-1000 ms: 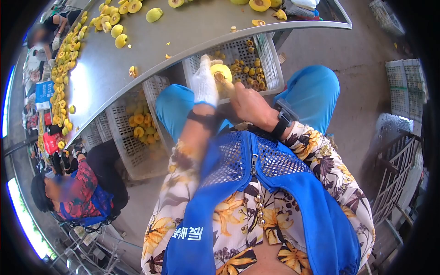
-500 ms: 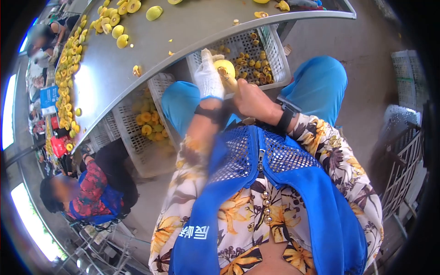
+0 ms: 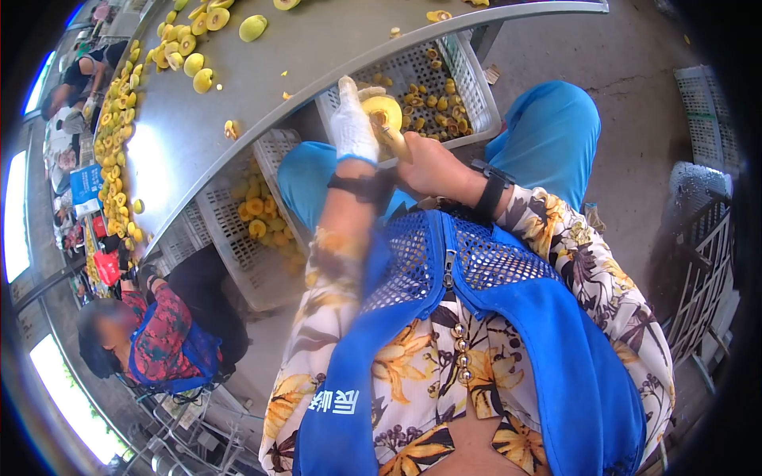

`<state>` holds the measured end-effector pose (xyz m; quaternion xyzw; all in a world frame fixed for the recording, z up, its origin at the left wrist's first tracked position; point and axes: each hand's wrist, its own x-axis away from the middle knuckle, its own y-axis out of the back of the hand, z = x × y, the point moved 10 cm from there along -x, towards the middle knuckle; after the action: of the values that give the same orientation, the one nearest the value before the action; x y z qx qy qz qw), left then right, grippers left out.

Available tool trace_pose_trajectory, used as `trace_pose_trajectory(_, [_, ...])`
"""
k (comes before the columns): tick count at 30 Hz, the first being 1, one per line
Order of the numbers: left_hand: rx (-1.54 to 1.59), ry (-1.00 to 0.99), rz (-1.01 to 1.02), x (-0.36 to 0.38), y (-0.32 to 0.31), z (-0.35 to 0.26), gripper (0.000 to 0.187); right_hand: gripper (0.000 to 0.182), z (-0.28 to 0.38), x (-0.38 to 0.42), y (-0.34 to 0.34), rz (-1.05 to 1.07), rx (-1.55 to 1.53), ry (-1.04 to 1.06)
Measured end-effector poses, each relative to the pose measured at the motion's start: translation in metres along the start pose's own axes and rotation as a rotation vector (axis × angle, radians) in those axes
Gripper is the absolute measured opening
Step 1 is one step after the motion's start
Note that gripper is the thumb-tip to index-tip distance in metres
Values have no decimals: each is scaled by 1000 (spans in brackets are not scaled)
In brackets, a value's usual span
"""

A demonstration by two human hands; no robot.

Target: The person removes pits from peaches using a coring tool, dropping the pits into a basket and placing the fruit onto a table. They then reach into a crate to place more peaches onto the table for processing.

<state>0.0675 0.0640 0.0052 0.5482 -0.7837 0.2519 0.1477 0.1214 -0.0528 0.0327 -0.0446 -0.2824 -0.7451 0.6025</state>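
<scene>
My left hand point(image 3: 353, 131), in a white glove, is closed round a yellow halved fruit point(image 3: 382, 113) whose cut face is turned toward me. Bare and wrapped round the pale handle of a tool point(image 3: 394, 143), my right hand point(image 3: 430, 165) is just to the right. The tool's tip meets the middle of the fruit and is hidden there. Beneath both hands stands a white plastic crate point(image 3: 486, 119) with small brownish-yellow fruit pieces point(image 3: 435, 101) in it.
A metal table point(image 3: 262, 71) with halved fruit curves across the upper left. Under its edge stands another white crate point(image 3: 230, 246) with yellow halves. A seated person point(image 3: 171, 333) is at the left, others beyond. Metal racks point(image 3: 698, 285) stand at the right.
The view has shifted slightly. Both hands still hold the fruit and the tool, and the fruit's cut face now shows more fully. The seated person's arm has moved a little.
</scene>
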Motion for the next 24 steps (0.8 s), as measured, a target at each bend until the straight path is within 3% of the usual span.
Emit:
trace_pose_trajectory(2, [78,159,118,6,-12,3,55,23,3,1,1,-3,15,2])
trace_pose_trajectory(6, [-69,-195,77,7,-7,-23,56,20,7,-7,-3,-5,-12,148])
trace_pose_trajectory(8, [-168,-320,46,16,-5,-35,56,16,-2,-4,-10,159,-165,23])
trace_pose_trajectory(11, [44,-100,114,7,-4,-16,55,12,0,4,-14,310,-311,-124])
trace_pose_trajectory(14, [103,-42,78,5,-2,-5,56,11,-3,6,-15,356,-306,-171])
trace_pose_trajectory(17, [-60,-316,22,21,-3,-32,57,11,-4,8,-15,383,-360,-173])
trace_pose_trajectory(20, [-228,-391,9,29,-4,-42,53,12,-6,12,-19,433,-453,-199])
trace_pose_trajectory(24, [-221,-225,52,22,-7,-32,42,12,-3,18,-30,507,-747,-192])
